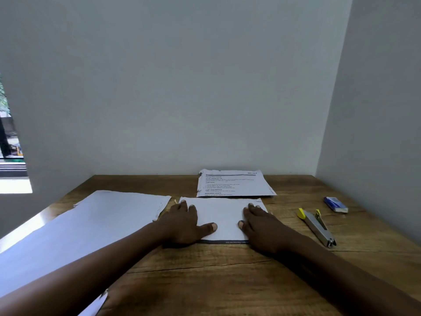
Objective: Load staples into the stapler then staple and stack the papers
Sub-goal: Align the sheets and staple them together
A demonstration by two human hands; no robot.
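Note:
A small set of white papers (pixel 224 218) lies blank side up on the wooden table (pixel 227 281) in front of me. My left hand (pixel 184 224) presses flat on its left part and my right hand (pixel 259 226) on its right part, fingers straight. A printed stack of papers (pixel 232 183) sits just behind, near the wall. A large blank pile of sheets (pixel 86 224) spreads to the left. The silver stapler (pixel 317 226) with yellow ends lies open on the right. A blue and white staple box (pixel 336 204) rests behind it.
Grey walls close the table at the back and on the right (pixel 376 133). A window (pixel 9 137) opens at the far left. Bare wood shows between my forearms near the front edge.

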